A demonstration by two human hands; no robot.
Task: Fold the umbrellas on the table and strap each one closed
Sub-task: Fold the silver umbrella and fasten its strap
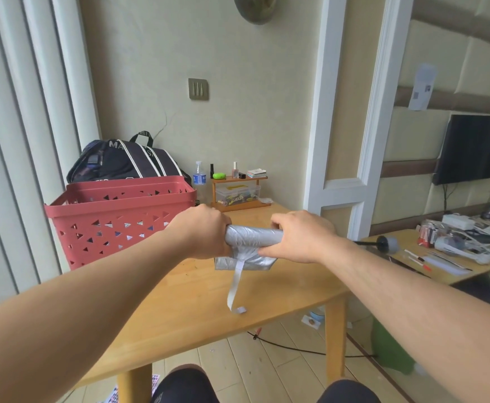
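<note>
A silver-grey folding umbrella [252, 237] is held level above the wooden table [197, 298], its canopy rolled into a tube. My left hand [206, 232] grips its left end. My right hand [299, 237] wraps around the right end, fingers over the top and thumb beneath. A loose flap of canopy fabric [248, 261] hangs below the roll. The closing strap [235, 289] dangles free from it, its tab end hanging near the tabletop.
A red perforated basket [115, 219] stands on the table's left side, a dark bag [121, 161] behind it. A small wooden shelf [238, 193] with bottles and a clear box sits at the back. A cluttered low table [441, 251] lies to the right.
</note>
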